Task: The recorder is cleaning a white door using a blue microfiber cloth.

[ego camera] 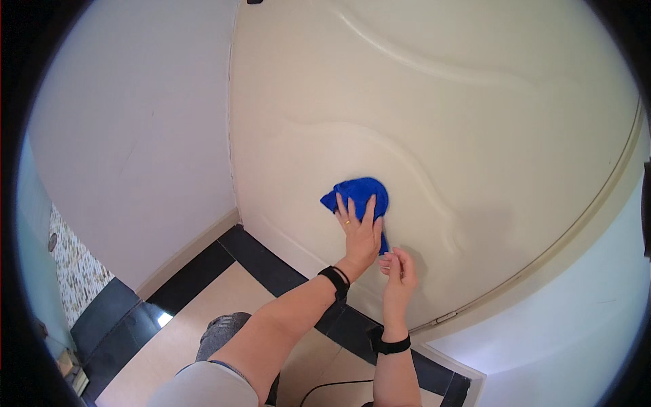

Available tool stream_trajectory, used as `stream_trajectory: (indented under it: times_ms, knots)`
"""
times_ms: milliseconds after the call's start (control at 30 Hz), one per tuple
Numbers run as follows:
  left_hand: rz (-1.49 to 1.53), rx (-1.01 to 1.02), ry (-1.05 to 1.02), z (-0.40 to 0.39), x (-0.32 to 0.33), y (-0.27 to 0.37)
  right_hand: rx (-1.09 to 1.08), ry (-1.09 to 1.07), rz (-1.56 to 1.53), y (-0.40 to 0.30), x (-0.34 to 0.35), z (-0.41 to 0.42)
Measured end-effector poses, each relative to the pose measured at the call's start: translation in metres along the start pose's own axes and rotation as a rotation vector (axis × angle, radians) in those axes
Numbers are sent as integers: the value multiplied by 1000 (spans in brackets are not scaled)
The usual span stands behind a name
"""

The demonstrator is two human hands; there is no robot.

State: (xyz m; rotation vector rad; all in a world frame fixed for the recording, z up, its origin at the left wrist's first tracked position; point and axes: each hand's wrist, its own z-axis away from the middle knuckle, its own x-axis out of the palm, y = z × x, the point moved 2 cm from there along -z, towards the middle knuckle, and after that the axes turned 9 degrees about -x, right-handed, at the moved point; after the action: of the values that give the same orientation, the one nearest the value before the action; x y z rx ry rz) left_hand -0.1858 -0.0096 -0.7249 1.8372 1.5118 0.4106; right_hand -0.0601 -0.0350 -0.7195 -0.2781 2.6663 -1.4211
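A folded blue cloth (362, 191) lies pressed against a cream panelled door (315, 157). Spread over the cloth is my left hand (360, 234), which holds it to the door's surface with the fingertips. One narrow end of the cloth hangs out below the palm. Just to the right and lower, my right hand (399, 269) is raised in front of the door with its fingers loosely curled and apart. Its fingertips are close to the hanging end of the cloth; I see nothing held in them. Both wrists wear black straps.
A pale wall (137, 127) meets the door on the left, above a beige skirting board (190, 252). Black border tiles (269, 264) edge the beige floor tiles (224, 290). A door hinge (446, 318) shows low on the right. A thin black cable (330, 384) runs near my right forearm.
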Motion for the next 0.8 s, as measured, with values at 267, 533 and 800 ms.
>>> stream_trajectory:
  times_ms: [267, 533, 800]
  knots:
    - [-4, 230, 149, -107, -27, 69, 26, -66, 22, -15, 9, 0]
    - [-53, 174, 151, -76, -16, 4, 50, -85, -5, -1, 23, 0]
    - [-38, -115, 105, -9, -7, -83, 103, -154, 63, 17, 32, 14]
